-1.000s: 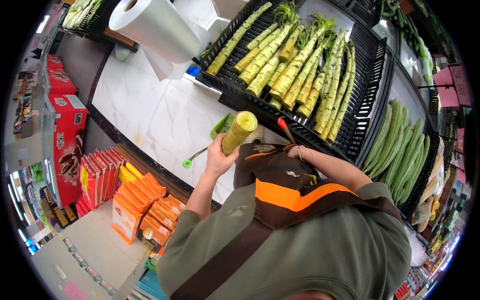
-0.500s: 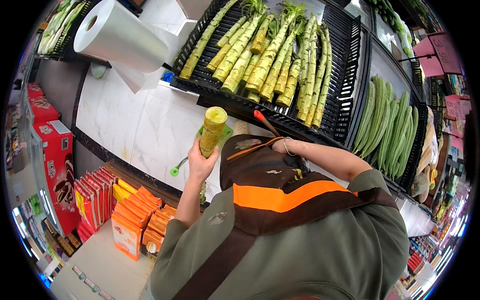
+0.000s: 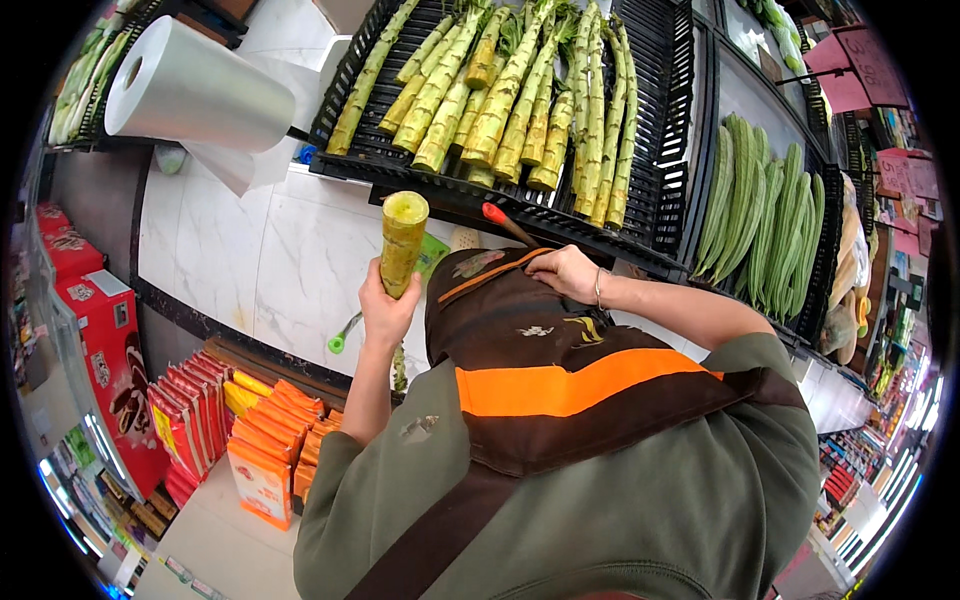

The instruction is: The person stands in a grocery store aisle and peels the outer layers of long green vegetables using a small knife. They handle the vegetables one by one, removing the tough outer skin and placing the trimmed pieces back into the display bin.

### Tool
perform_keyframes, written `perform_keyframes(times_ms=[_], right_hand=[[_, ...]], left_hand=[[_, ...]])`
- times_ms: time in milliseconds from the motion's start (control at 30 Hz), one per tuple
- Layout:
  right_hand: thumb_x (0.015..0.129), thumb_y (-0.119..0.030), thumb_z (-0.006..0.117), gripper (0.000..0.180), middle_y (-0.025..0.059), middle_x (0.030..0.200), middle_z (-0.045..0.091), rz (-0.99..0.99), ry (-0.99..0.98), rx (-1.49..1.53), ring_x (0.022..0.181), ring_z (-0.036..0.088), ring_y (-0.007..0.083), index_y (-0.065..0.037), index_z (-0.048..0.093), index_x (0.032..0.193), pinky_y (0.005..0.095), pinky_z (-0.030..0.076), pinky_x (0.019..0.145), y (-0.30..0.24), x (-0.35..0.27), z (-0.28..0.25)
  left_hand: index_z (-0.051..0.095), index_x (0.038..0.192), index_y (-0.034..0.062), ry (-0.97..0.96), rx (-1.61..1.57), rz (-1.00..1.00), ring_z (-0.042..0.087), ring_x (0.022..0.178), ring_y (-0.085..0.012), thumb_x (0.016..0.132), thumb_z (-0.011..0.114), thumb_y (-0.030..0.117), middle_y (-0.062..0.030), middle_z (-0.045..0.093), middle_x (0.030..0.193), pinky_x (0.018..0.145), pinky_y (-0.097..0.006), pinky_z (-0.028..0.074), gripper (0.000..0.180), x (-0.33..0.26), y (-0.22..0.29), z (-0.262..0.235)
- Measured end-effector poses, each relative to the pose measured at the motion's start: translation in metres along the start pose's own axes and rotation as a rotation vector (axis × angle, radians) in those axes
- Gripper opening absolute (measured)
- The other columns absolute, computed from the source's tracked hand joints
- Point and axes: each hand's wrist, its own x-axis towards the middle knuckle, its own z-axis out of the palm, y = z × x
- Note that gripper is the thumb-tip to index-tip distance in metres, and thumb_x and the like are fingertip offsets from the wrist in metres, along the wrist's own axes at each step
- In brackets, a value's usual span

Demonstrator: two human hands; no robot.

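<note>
Head view, only view at hand. Left hand (image 3: 388,310) is wrapped round a cut celtuce piece (image 3: 402,240), fingers closed on its lower part. The piece stands near upright, its pale cut end uppermost, short of the near edge of the black slatted crate (image 3: 655,110) and apart from it. Right hand (image 3: 562,273) is at the orange-trimmed edge of the brown apron (image 3: 500,315), fingers bent; cannot tell whether they pinch the cloth or anything under it. A red-tipped stick (image 3: 494,213) juts out just left of that hand, on its far side; its inner end is hidden.

Surroundings: more celtuce stems (image 3: 505,110) lie in the crate at the far side; ridged luffas (image 3: 765,215) fill a tray to the right. Plastic-bag roll (image 3: 195,85) at far left; orange packets (image 3: 262,440) at near left.

Step in hand, judged: the left hand steadies the celtuce piece while the right is busy at the apron. The next move would call for a firm left grip, cut end clear, and for the right fingers to come free of the cloth.
</note>
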Motion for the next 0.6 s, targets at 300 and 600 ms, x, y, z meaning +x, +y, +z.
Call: perform_keyframes(times_ms=[300, 600], right_hand=[[0.085, -0.004, 0.063, 0.018, 0.0089, 0.097, 0.071, 0.009, 0.160, 0.231, 0.085, 0.068, 0.0166, -0.004, 0.069, 0.101, 0.0273, 0.054, 0.075, -0.004, -0.015, -0.018], [0.094, -0.018, 0.057, 0.023, 0.0069, 0.099, 0.066, 0.373, 0.202, 1.125, 0.084, 0.066, 0.0131, -0.001, 0.061, 0.109, 0.0266, 0.056, 0.076, -0.068, 0.021, -0.067]], left_hand=[[0.055, 0.098, -0.0029, -0.005, 0.003, -0.017, 0.061, 0.077, -0.0151, 0.079, 0.068, 0.009, -0.0117, 0.066, 0.086, 0.070, -0.029, 0.048, 0.026, 0.009, 0.004, 0.002], [0.059, 0.096, -0.0012, -0.226, -0.149, -0.129, 0.058, 0.073, -0.0094, 0.078, 0.072, 0.008, -0.0038, 0.064, 0.085, 0.065, -0.025, 0.048, 0.025, 0.028, 0.049, 0.018]])
